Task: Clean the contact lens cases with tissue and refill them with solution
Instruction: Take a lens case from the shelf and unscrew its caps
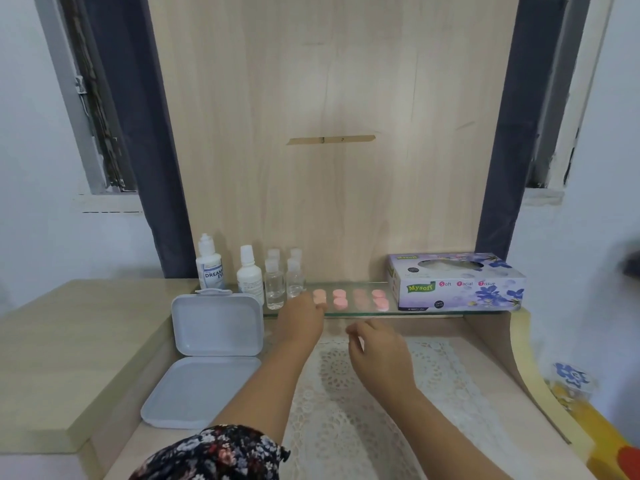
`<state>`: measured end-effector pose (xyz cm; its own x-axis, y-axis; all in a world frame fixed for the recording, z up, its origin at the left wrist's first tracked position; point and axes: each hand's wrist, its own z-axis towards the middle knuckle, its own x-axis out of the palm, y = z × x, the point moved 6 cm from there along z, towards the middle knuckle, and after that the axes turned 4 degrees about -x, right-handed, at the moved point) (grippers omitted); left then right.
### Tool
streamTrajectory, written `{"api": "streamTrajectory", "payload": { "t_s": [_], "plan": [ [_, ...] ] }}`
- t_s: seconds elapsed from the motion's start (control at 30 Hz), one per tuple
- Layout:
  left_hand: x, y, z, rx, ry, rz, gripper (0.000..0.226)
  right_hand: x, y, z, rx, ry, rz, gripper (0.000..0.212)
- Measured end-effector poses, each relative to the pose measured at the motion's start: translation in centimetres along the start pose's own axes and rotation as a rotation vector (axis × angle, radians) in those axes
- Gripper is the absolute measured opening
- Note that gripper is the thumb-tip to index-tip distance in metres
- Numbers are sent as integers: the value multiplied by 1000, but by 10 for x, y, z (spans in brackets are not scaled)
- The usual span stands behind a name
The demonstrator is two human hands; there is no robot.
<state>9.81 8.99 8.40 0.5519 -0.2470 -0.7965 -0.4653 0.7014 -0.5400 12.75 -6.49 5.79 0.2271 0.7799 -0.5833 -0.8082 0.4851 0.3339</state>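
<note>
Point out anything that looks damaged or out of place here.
Only the wooden back panel shows damage: a chipped horizontal strip exposes raw wood. The pink lens cases and bottles stand orderly on the glass shelf.

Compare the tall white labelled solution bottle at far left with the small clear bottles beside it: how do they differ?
The tall white labelled solution bottle is opaque; the small clear bottles are see-through. The white bottle carries a printed label; the clear bottles show none. The white bottle stands taller than the clear ones. Shared: all stand upright and capped on the glass shelf, left of the pink lens cases.
</note>
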Motion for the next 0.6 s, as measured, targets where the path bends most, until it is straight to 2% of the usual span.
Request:
{"api": "streamTrajectory", "payload": {
  "t_s": [0.23, 0.37, 0.5, 0.6],
  "plan": [
    [3, -1, 7, -37, 33, -22, 28, 3, 2, -5, -6, 1, 17, 16],
    [-2, -3, 2, -25, -9, -90, 24, 0, -2, -9, 13, 14, 37, 20],
    [-10, 0, -15, 22, -42, -181, 20, 3, -18, -18, 75, 95, 37, 17],
    [-10, 6, -33, 49, -10, -273, 20, 5, -29, -27, 130, 160, 35, 19]
  ]
}}
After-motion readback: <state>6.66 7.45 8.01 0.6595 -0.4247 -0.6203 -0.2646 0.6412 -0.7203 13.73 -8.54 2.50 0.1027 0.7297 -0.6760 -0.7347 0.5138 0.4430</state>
